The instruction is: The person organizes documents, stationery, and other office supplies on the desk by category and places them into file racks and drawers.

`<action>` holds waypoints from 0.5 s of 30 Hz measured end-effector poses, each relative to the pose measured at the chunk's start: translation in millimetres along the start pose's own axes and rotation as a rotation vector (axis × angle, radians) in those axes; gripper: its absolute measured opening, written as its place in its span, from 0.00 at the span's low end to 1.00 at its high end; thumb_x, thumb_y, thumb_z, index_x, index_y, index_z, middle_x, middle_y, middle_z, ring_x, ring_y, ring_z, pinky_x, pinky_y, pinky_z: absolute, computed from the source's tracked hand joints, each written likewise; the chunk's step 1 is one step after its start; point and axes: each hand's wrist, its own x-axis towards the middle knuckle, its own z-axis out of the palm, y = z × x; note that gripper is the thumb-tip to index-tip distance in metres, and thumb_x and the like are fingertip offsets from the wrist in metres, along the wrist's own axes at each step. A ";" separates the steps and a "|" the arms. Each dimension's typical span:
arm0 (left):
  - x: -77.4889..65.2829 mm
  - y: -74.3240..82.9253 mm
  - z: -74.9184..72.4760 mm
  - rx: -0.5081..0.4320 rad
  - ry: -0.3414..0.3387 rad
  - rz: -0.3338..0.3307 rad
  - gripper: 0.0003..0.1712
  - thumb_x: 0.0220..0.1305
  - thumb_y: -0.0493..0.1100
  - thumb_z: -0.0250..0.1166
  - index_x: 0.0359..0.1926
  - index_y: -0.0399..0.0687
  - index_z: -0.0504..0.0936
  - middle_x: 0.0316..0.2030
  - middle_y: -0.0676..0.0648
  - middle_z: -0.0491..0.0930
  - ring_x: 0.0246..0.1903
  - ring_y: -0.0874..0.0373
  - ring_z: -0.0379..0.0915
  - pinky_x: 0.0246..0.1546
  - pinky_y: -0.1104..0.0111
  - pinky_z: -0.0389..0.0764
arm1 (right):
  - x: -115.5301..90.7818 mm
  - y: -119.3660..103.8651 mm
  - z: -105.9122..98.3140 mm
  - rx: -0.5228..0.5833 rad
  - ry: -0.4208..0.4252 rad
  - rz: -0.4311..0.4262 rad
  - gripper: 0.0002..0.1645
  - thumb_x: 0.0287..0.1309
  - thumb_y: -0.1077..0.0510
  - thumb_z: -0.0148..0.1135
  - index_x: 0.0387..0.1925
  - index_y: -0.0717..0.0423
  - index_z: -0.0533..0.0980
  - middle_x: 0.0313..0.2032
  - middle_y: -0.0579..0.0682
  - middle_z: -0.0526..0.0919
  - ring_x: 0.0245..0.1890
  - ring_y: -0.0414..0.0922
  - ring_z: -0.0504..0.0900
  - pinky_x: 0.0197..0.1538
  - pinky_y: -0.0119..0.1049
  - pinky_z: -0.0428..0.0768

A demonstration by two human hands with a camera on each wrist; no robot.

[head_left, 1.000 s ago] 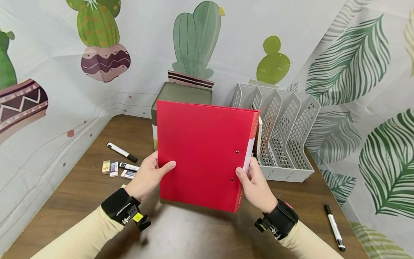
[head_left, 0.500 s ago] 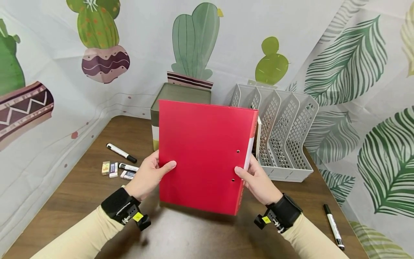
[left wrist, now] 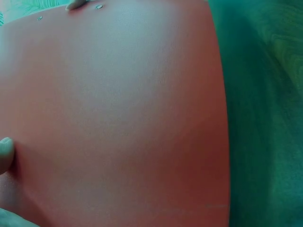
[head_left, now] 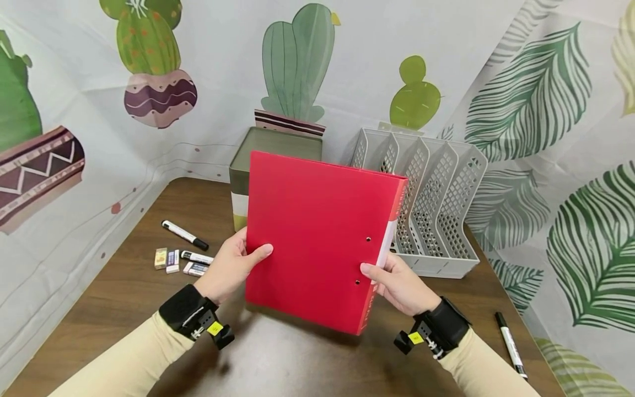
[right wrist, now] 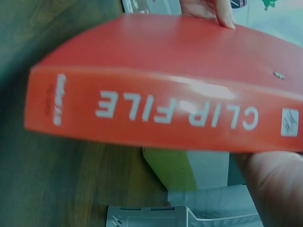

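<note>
Red folder: one, held upright and a little tilted before us, its right side lower; we judge this folder (head_left: 317,237) to be raised off the table (head_left: 114,325), in front of the green box and the rack's left part. Whether it touches either, we cannot tell.
Left hand: our left hand (head_left: 225,269) holds the left edge, thumb flat on the front; its other fingers are mostly hidden behind.
Right hand: our right hand (head_left: 403,286) grips the spine side, thumb on the front by the lower rivet (head_left: 357,282).
Slip risk: we hold only the two sides, so if either hand slackened, the smooth folder could swing or drop.
Gaping risk: should we lose the left edge, the covers might fall open.
Snag risk: drifting back and right, a corner could catch the rack (head_left: 439,268); lowering to the left might set pens rolling.
Pens: three; two lie left, one (head_left: 184,234) whole and one (head_left: 197,257) partly behind our hand, and one (head_left: 510,344) far right.
Small blocks: three we can see (head_left: 172,261), beside the left pens.
Rack slots: four, as far as we can see.
Green box: one (head_left: 283,144).
Rivets: two.
</note>
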 end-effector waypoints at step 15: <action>26.1 -3.8 28.0 0.003 0.185 0.166 0.25 0.69 0.41 0.61 0.62 0.37 0.67 0.54 0.36 0.74 0.50 0.48 0.75 0.50 0.67 0.76 | -31.4 -41.0 -10.5 -0.039 0.146 -0.359 0.20 0.69 0.74 0.44 0.59 0.64 0.68 0.48 0.55 0.80 0.47 0.47 0.81 0.49 0.41 0.80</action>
